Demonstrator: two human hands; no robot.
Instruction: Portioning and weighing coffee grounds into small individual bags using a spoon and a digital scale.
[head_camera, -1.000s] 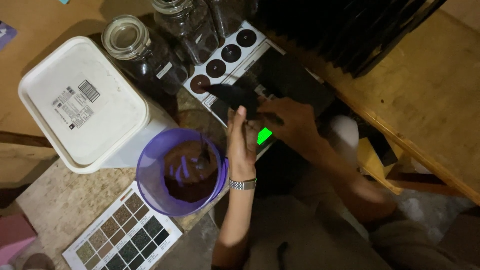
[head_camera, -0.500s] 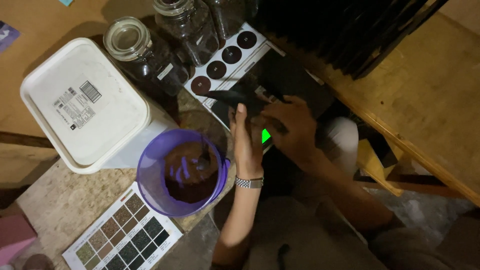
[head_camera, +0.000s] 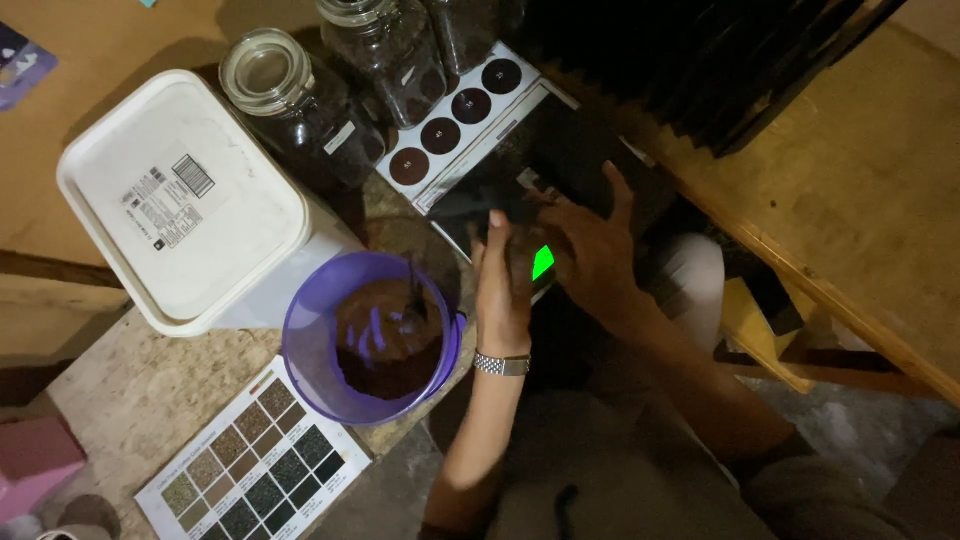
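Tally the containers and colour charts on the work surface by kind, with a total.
Glass jars: 3
White lidded tubs: 1
Purple bowls: 1
Charts of colour squares: 1
Charts of dark round swatches: 1
Total: 7

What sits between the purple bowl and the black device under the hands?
In the head view, the left hand stands edge-on between the purple bowl of brown powder and the black device; the right hand rests on that device.
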